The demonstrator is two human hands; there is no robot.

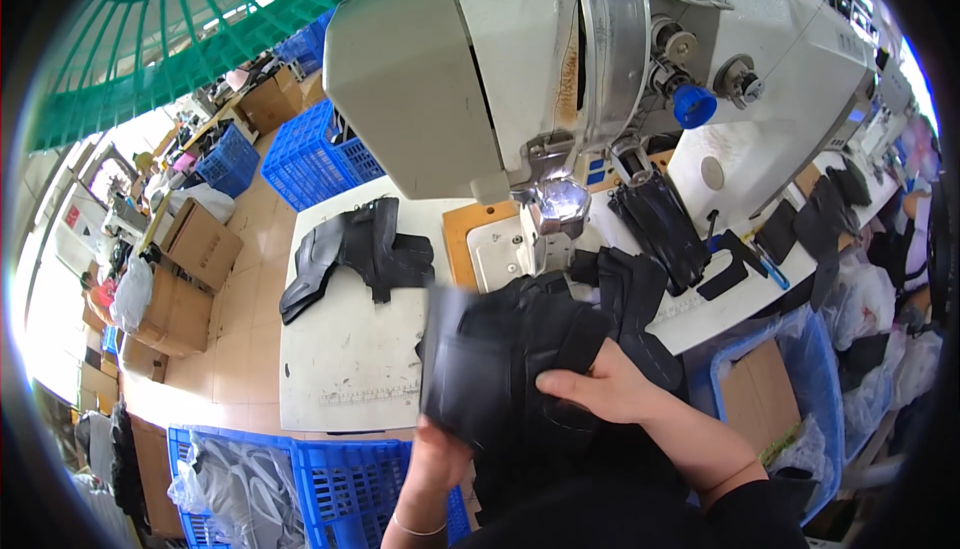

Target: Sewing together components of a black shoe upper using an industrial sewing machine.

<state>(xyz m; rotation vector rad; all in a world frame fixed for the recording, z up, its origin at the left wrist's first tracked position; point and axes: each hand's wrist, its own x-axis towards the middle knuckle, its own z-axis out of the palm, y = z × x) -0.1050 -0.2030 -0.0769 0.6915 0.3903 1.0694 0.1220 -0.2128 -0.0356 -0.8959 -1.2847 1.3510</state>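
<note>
Between my hands is a black leather shoe upper (480, 369), lifted in front of the sewing machine and partly smeared by motion. My right hand (612, 389) grips its right side, thumb on top and the other fingers hidden beneath. At its lower left edge my left hand (440, 454) holds on, its fingers mostly hidden behind the leather. Beyond the piece stands the large white industrial sewing machine (410, 79), its lamp lighting the metal needle plate (495, 254). Another black upper (365, 249) lies on the white table (350, 379) to the left.
More black pieces (635, 299) lie right of the needle plate, near a black bundle (660, 229) and a blue-handled tool (773, 271). A blue crate (345, 484) stands below the table's front edge, a blue bin (825, 369) at the right. A green fan guard (170, 39) hangs upper left.
</note>
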